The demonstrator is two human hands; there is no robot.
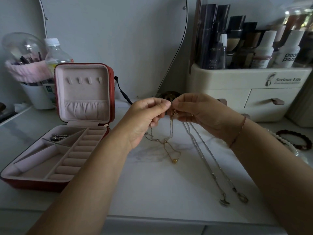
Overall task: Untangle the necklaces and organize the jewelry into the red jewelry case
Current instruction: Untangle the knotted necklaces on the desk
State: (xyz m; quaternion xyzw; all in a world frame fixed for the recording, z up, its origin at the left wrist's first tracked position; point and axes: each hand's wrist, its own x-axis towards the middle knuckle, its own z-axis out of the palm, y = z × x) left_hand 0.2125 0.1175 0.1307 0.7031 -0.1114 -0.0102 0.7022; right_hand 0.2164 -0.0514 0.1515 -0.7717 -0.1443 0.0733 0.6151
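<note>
A gold necklace [171, 143] is held up over the middle of the white surface [152, 192]. Its upper end is pinched between the closed fingers [162, 103] of the left hand [145, 116] and those of the right hand [201, 114], which meet just above a small knot. From there the chain hangs downward and toward the viewer, so its long axis runs far to near. Its gold bead pendant [174, 161] rests on the surface at the near end.

A short silver chain [152, 137] trails from under the left palm and crosses the gold one low down. Whether the two are knotted there cannot be told.

Two long silver necklaces [208, 160] are laid out from beneath the right hand, slanting toward the near right, with their pendants at the near ends.

The red jewelry case [33, 184] is set open to the left, well apart from the chains. One silver piece [58, 137] is seen in a far compartment.

Risks, as judged from here:
- The knot could be tightened if the ends are pulled apart rather than loosened.
- A fine link could be snapped by a sharp tug.
- The short silver chain could be dragged along and wound in further.
- The long necklaces could be swept back together by the right wrist, undoing their neat layout.
</note>
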